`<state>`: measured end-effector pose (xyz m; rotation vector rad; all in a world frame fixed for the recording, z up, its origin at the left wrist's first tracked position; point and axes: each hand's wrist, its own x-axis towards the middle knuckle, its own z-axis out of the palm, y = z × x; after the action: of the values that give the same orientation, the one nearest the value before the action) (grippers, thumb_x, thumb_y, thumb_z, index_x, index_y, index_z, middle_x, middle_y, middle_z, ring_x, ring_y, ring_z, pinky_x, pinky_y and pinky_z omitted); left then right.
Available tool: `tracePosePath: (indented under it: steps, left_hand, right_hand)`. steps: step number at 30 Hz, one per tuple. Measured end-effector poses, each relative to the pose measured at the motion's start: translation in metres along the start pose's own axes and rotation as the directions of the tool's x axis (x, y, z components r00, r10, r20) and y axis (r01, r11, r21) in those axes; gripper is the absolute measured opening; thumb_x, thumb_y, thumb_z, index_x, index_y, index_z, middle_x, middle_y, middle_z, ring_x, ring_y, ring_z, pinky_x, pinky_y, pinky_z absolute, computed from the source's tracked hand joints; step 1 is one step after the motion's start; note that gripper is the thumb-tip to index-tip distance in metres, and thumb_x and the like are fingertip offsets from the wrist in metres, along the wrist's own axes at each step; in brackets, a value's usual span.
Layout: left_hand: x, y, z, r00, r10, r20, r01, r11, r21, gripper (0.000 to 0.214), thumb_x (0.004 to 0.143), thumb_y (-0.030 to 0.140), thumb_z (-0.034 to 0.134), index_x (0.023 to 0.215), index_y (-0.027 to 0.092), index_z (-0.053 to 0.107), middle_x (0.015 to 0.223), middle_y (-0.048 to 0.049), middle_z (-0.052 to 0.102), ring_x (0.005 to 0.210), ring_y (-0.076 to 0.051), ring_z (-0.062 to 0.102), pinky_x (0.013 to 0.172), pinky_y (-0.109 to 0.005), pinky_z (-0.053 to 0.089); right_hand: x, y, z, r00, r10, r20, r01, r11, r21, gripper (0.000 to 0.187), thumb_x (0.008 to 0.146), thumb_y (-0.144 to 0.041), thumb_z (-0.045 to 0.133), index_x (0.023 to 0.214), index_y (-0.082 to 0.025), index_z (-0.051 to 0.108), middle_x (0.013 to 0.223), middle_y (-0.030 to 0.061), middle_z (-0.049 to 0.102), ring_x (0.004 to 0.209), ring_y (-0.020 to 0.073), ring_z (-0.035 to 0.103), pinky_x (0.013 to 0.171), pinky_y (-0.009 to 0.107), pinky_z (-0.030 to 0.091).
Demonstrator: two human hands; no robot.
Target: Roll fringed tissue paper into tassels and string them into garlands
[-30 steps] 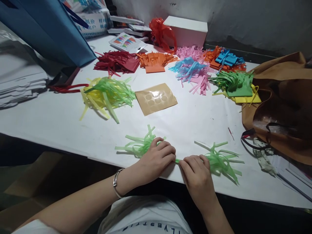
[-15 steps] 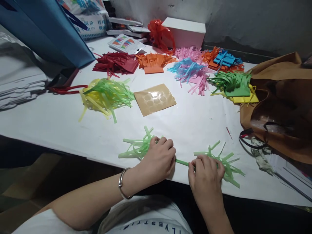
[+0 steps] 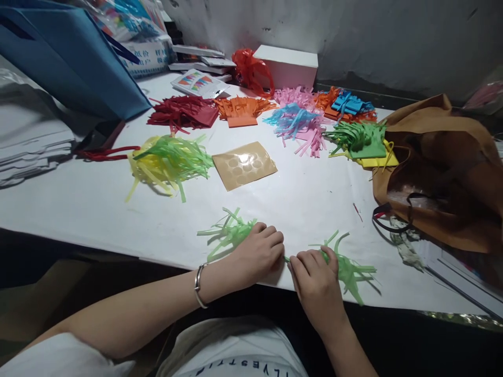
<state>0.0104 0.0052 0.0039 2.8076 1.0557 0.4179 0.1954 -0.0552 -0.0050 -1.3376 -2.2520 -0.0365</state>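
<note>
A light green tissue paper tassel (image 3: 231, 233) lies across the front of the table, fringed at both ends and twisted thin in the middle. My left hand (image 3: 259, 256) is closed on the twisted part, close to the left fringe. Closed on the same strip nearer the right fringe is my right hand (image 3: 316, 277). Only a short bit of the twist shows between the two hands. Behind them lies a brown sheet with clear round stickers (image 3: 243, 165). To its left rests a pile of yellow and green paper tassels (image 3: 168, 162).
Folded fringed paper lies in a row at the back: dark red (image 3: 183, 112), orange (image 3: 243, 111), blue (image 3: 293, 118) and green (image 3: 359, 141). A brown bag (image 3: 436, 183) stands at the right, a blue bag (image 3: 74, 63) at the back left. A white box (image 3: 288, 65) sits by the wall.
My right hand has come closer to my left, so less of the twisted middle shows between them. The whole view has shifted slightly.
</note>
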Motion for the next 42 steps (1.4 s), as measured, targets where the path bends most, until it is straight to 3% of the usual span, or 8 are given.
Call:
tracePosePath:
  steps: [5,10,13,17,26,32,38,42]
  left_hand:
    - [-0.01,0.012,-0.024,0.979,-0.162,0.123,0.201,0.851,-0.484,0.018,0.095,0.019,0.051,0.093,0.017,0.069,0.092,-0.0043,0.069,0.083,-0.017,0.061,0.08,-0.034,0.042]
    - [-0.005,0.033,-0.044,0.882,-0.219,0.417,0.462,0.234,-0.855,0.021,0.087,0.035,0.067,0.086,0.014,0.071,0.073,-0.0011,0.066,0.068,-0.013,0.057,0.064,-0.024,0.046]
    - [0.003,0.046,-0.04,0.897,-0.24,0.372,0.404,0.097,-0.91,0.028,0.082,0.041,0.073,0.078,0.014,0.068,0.068,0.0003,0.061,0.065,-0.012,0.052,0.062,-0.024,0.044]
    - [0.01,0.06,-0.031,0.935,-0.339,0.099,0.198,0.271,-0.942,0.033,0.09,0.044,0.065,0.077,0.014,0.068,0.073,-0.0028,0.064,0.069,-0.013,0.055,0.065,-0.025,0.047]
    - [0.039,0.065,-0.047,0.985,0.03,-0.172,-0.143,0.705,-0.695,0.017,0.093,0.011,0.056,0.1,0.018,0.069,0.083,-0.0049,0.07,0.072,-0.013,0.064,0.065,-0.02,0.05]
    - [0.092,0.071,-0.053,0.981,0.118,-0.154,-0.189,0.77,-0.61,0.017,0.095,0.01,0.048,0.088,0.018,0.061,0.077,-0.0021,0.065,0.065,-0.01,0.058,0.058,-0.018,0.046]
    - [0.181,0.058,-0.039,0.982,0.177,-0.067,-0.178,0.744,-0.645,0.018,0.096,0.018,0.052,0.084,0.015,0.065,0.074,-0.0024,0.067,0.062,-0.011,0.058,0.057,-0.02,0.047]
    - [0.287,0.046,-0.014,0.985,0.172,-0.032,-0.171,0.907,-0.386,0.018,0.097,0.014,0.052,0.1,0.013,0.07,0.089,-0.0067,0.072,0.079,-0.015,0.067,0.072,-0.025,0.053]
  right_hand:
    - [-0.004,0.006,-0.016,0.982,-0.154,-0.113,0.157,0.987,0.017,0.02,0.096,-0.005,0.051,0.107,-0.014,0.066,0.093,0.0043,0.073,0.093,0.0195,0.064,0.107,0.05,0.03]
    - [-0.003,0.006,-0.049,0.95,-0.164,-0.265,0.203,0.97,0.13,0.024,0.092,-0.005,0.06,0.112,-0.015,0.068,0.093,0.0037,0.075,0.092,0.0199,0.067,0.102,0.049,0.034]
    - [-0.003,0.0,-0.056,0.951,0.03,-0.306,0.083,0.933,0.35,0.027,0.091,-0.004,0.06,0.111,-0.021,0.068,0.091,0.0031,0.072,0.088,0.019,0.067,0.096,0.047,0.043]
    - [-0.013,-0.004,-0.052,0.94,0.192,-0.282,-0.017,0.852,0.523,0.029,0.094,-0.008,0.058,0.117,-0.022,0.067,0.097,0.0061,0.07,0.098,0.0209,0.067,0.093,0.043,0.054]
    - [-0.033,0.013,-0.053,0.912,0.164,-0.375,-0.016,0.929,0.369,0.049,0.096,-0.008,0.054,0.143,-0.018,0.05,0.093,0.0068,0.072,0.085,0.0172,0.069,0.078,0.028,0.059]
    - [-0.032,0.035,-0.057,0.875,0.423,-0.234,-0.226,0.787,0.574,0.022,0.102,-0.021,0.041,0.092,-0.022,0.061,0.075,0.0004,0.061,0.065,0.012,0.06,0.06,0.021,0.049]
    - [-0.045,0.088,-0.054,0.726,0.652,-0.218,-0.411,0.666,0.623,0.026,0.102,-0.033,0.043,0.085,-0.021,0.059,0.066,-0.0016,0.056,0.055,0.0115,0.055,0.05,0.02,0.043]
    - [-0.041,0.127,-0.045,0.696,0.66,-0.282,-0.423,0.695,0.582,0.024,0.101,-0.031,0.045,0.086,-0.021,0.06,0.067,-0.0011,0.059,0.058,0.0129,0.059,0.052,0.02,0.047]
